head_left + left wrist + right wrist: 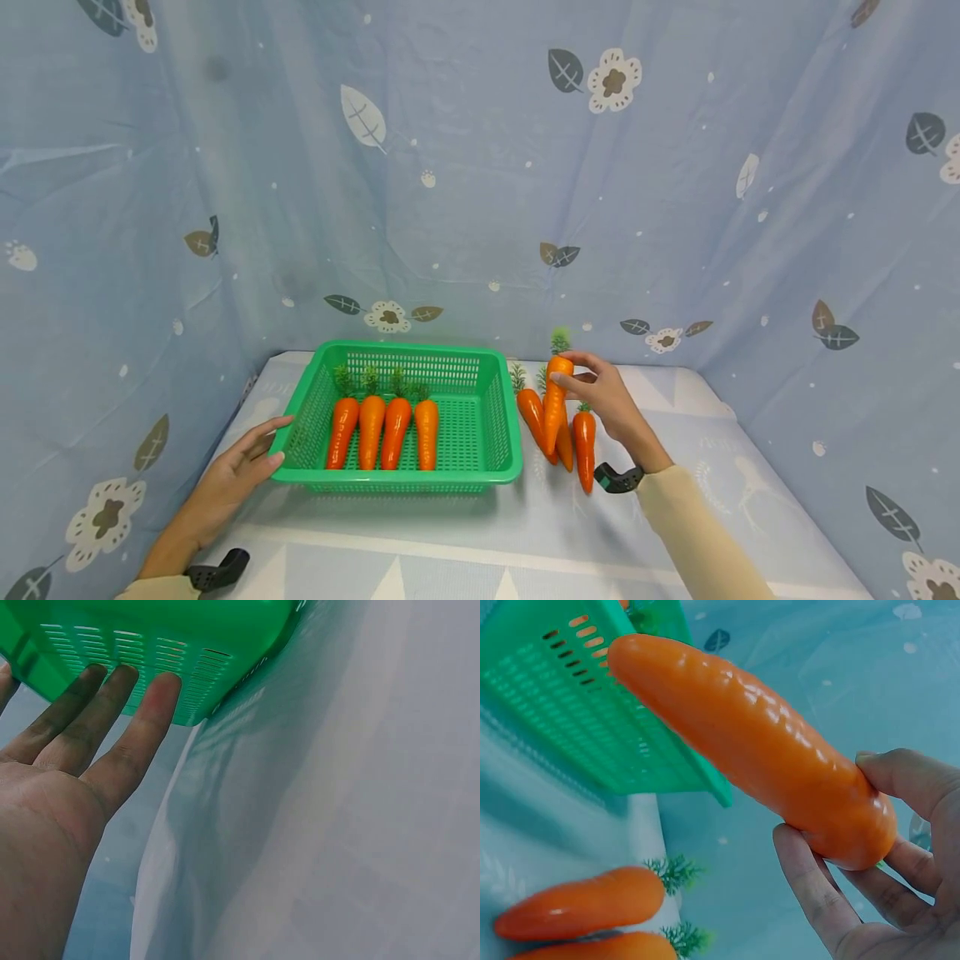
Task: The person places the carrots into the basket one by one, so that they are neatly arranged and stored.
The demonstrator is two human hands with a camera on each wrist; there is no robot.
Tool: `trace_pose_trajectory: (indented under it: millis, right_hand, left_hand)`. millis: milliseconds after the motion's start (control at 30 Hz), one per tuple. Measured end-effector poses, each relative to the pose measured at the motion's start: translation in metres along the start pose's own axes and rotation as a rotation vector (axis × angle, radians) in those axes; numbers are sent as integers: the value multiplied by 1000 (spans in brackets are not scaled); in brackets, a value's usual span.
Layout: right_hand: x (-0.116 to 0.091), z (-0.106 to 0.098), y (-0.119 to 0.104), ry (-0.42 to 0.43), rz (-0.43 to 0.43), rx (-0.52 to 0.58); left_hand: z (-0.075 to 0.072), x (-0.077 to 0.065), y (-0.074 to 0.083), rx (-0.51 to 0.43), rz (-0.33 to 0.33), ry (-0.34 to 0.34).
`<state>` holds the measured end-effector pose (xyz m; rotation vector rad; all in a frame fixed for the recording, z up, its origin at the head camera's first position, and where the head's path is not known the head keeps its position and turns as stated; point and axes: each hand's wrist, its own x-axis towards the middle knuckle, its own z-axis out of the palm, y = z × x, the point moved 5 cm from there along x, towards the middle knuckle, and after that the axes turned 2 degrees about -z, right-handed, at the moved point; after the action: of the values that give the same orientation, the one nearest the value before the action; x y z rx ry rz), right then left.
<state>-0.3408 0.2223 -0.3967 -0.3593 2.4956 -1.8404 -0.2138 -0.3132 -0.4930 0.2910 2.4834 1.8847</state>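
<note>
My right hand (603, 400) pinches an orange carrot (555, 404) near its thick top, between thumb and fingers. The carrot has a green leafy tuft and is raised over the table, its thin tip pointing down in the head view; the right wrist view shows its bumpy, glossy body. Below it lie three more carrots (585, 450) on the table. To the left stands a green plastic basket (397, 477) with several carrots (371, 433) in a row, tufts toward the back. My left hand (238, 471) rests at the basket's left side, its straight fingers (154, 705) against the slotted wall.
A pale patterned cloth covers the table (360, 550). Blue curtains (465, 208) with leaves and flowers close in the back and both sides. Inside the basket, bare slotted floor (459, 433) shows right of the row.
</note>
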Motion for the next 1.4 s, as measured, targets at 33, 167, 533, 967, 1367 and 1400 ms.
trace_pose_trajectory:
  millis: [33,167,533,967,1367,1400]
  right_hand:
    - [0,2,-1,-6,-2,0]
    - [2,8,-3,-25,-10,4]
    - [5,26,-10,-48,-14,18]
    - [12,57,-10,-107,-34,56]
    - [22,84,-13,-189,-9,43]
    - [23,86,-14,-196,-7,50]
  left_hand:
    - [0,0,0,-2,3,-2]
    - [0,0,0,-14,18,-9]
    - [1,-1,1,-17,8,-13]
    - [0,-2,0,16,-1,-5]
    - [0,-1,1,6,18,-15]
    - [0,-1,1,5,18,-17]
